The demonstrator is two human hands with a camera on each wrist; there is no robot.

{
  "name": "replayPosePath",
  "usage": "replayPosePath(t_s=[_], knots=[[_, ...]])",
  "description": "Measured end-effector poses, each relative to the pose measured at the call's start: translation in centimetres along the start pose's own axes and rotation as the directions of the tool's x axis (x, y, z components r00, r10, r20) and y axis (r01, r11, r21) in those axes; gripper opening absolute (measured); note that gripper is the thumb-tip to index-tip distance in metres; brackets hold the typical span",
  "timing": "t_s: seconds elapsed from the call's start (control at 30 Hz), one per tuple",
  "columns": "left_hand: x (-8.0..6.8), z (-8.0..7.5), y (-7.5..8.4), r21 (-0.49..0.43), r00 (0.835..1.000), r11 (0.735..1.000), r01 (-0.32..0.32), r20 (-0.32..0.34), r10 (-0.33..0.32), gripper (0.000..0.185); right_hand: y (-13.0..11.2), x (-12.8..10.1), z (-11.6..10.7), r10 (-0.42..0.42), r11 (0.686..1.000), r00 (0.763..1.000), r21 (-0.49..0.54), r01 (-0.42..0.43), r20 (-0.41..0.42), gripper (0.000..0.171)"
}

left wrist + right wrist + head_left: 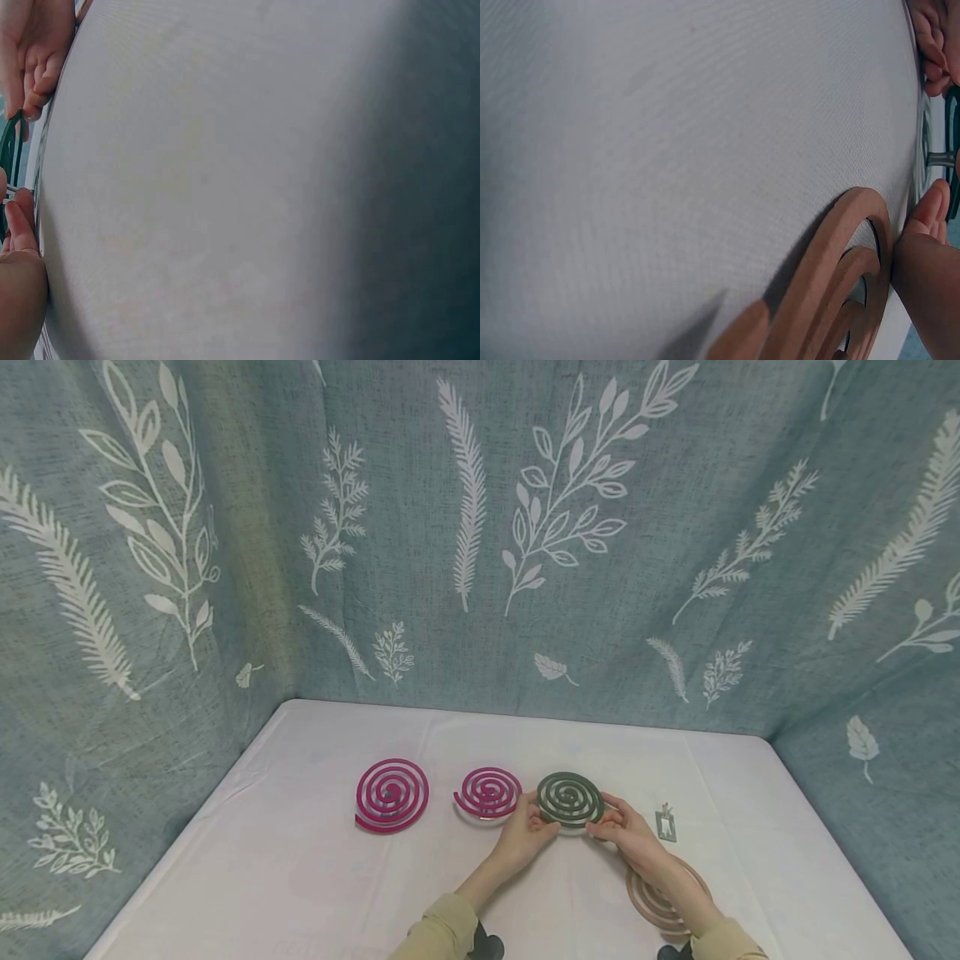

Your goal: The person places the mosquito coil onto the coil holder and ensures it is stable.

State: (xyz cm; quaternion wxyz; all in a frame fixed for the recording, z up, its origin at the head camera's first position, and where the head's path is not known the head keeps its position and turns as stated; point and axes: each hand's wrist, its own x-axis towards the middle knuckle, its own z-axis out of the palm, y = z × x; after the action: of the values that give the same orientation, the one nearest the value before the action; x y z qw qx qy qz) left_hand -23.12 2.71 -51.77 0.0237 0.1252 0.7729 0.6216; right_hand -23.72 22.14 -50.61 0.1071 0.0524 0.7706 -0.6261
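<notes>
White cloth covers the table [300,877], and the leaf-print curtain [480,527] boxes it in on the back and both sides, so the only open side is the bottom of the frame where the arms come in. Plenty of bare cloth at lower left, plus a decent strip along the back edge.

Dead centre of the head view is the green coil [570,798], with both hands on it. The left hand [525,837] pinches its lower-left rim, thumb up on the edge, fingers curled under. The right hand [628,835] does the same on the lower-right rim, so the coil sits just above and between the two hands. Looks like it's on something pale, can't tell what. In the left wrist view you only get the coil's edge at the far left of the frame, fingertips on it.

Left of it, nearly touching the left hand, is the small pink coil [488,792], then the big pink coil [392,795] a bit further left. A tan coil [651,900] lies under the right forearm at lower right, so that side is tight. Small metal stand [665,823] just right of the right hand.
</notes>
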Motion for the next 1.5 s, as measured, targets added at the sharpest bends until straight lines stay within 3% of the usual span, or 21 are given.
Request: replayPosePath(t_s=[0.53, 0.87, 0.97, 1.27, 1.5], knots=[[0.0, 0.0, -0.1, 0.03, 1.0, 0.999, -0.011, -0.007, 0.011, 0.065, 0.3, 0.1, -0.1, -0.01, 1.0, 1.0, 0.026, 0.009, 0.02, 0.076], [-0.1, 0.0, 0.1, -0.038, 1.0, 0.999, -0.018, 0.003, 0.018, 0.065, 0.1, 0.0, -0.1, -0.004, 1.0, 1.0, -0.002, 0.004, 0.004, 0.076], [-0.2, 0.0, 0.0, -0.021, 1.0, 1.0, -0.021, -0.001, 0.021, 0.064, 0.1, -0.1, -0.1, -0.005, 1.0, 1.0, -0.005, 0.005, 0.004, 0.076], [-0.8, -0.5, 2.4, -0.032, 1.0, 0.999, -0.008, 0.006, 0.009, 0.061, 0.1, 0.0, -0.1, -0.006, 1.0, 1.0, 0.009, 0.006, 0.007, 0.075], [-0.3, -0.1, 0.4, 0.021, 1.0, 1.0, -0.007, 0.003, 0.007, 0.064, 0.2, 0.0, -0.1, -0.012, 0.999, 1.0, 0.029, 0.012, 0.017, 0.075]])
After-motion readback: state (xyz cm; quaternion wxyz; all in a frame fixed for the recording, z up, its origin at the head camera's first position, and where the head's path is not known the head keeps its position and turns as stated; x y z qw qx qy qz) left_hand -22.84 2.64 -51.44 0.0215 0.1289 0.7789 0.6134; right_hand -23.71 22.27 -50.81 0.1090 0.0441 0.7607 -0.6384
